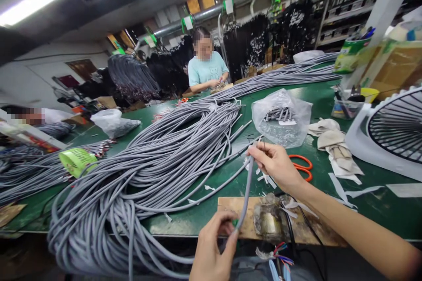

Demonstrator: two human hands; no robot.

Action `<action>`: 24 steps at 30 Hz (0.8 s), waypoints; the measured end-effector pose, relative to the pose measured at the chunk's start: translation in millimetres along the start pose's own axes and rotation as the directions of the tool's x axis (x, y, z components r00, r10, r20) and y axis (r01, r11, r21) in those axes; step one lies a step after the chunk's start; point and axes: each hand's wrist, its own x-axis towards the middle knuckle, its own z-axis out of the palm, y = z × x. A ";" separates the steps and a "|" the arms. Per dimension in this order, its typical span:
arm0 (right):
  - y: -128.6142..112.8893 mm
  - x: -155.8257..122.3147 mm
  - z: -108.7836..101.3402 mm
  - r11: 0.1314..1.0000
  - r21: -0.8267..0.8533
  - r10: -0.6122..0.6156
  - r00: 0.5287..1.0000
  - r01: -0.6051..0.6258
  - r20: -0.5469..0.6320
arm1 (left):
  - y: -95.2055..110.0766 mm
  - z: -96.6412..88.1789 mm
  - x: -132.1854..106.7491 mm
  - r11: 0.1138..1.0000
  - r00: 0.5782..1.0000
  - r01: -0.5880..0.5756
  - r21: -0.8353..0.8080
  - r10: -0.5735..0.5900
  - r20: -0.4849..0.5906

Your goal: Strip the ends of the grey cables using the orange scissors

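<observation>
A grey cable [248,191] runs between my two hands over the table's front edge. My left hand [214,246] is closed around its lower part, with a small green thing, too hidden to name, by the fingers. Higher up, my right hand [278,164] pinches the cable near its upper end; the tip is partly hidden by the fingers. Below the hands lies a wooden board [227,204] carrying a worn metal device [269,219]. Under the board's edge, coloured wires [281,250] fan out from a stripped end, close to light-blue handles [278,272].
A large coil of grey cables [158,153] fills the left of the green table. Orange-handled scissors [301,167], a clear plastic bag [281,118], a cloth [332,140] and a white fan [392,129] stand or lie right. Across the table sits a person [207,68].
</observation>
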 end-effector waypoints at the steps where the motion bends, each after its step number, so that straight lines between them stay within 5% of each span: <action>1: -1.5 -3.0 6.1 0.998 -0.056 -0.008 0.998 0.012 0.059 | 3.6 6.1 4.5 0.997 0.999 0.006 -0.074 -0.009 -0.039; 5: 2.9 -15.2 19.9 0.973 -0.226 0.027 0.941 0.053 0.337 | 14.3 32.1 32.7 0.927 0.962 0.006 -0.376 -0.108 -0.251; 11: 8.6 -15.4 -5.6 0.795 -0.553 -0.182 0.967 0.250 0.176 | 14.5 39.5 65.6 0.940 0.910 -0.073 -0.332 -0.073 -0.407; 24: 18.6 -32.4 -0.2 0.685 -0.640 -0.221 0.936 0.348 0.272 | 12.7 40.9 63.5 0.941 0.895 -0.060 -0.332 -0.096 -0.435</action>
